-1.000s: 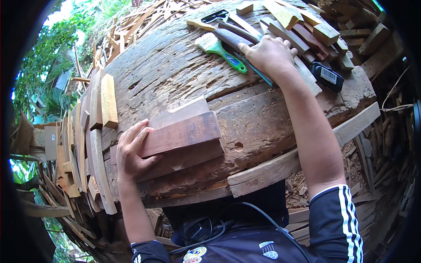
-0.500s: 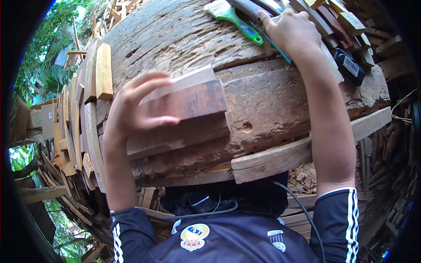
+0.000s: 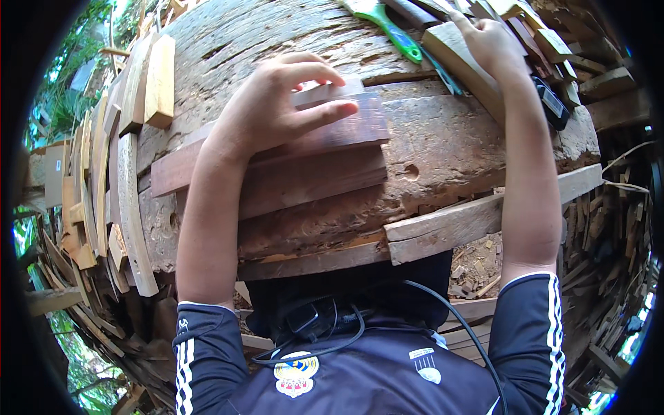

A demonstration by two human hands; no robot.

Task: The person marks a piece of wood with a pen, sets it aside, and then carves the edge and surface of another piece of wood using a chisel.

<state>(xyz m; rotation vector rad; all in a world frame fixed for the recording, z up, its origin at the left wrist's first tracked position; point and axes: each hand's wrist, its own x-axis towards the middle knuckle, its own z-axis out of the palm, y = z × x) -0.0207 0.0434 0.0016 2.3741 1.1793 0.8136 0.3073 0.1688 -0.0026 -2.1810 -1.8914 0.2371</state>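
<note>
Two reddish-brown boards, the upper one (image 3: 353, 128) and the lower one (image 3: 318, 178), lie on the thick weathered bench (image 3: 449, 152). Behind them shows the end of a paler wood piece (image 3: 349, 88). My left hand (image 3: 273, 104) is over these boards, thumb and fingers spread apart; whether it touches them is unclear. At the back right, my right hand (image 3: 494, 48) is closed on the far part of a light-coloured wooden board (image 3: 460, 66), which is tilted across the bench. Part of its grip is hidden behind the hand.
A green-handled paintbrush (image 3: 391, 31) lies left of the light board. To the right are a black device (image 3: 551, 104) and several wood offcuts (image 3: 553, 45). Upright wood strips (image 3: 135, 207) line the bench's left end. A loose plank (image 3: 443, 228) runs along the near edge.
My right hand has brought the light board out to the left, where its broad face now shows. My left hand has moved up and right over the boards, and the view has shifted slightly.
</note>
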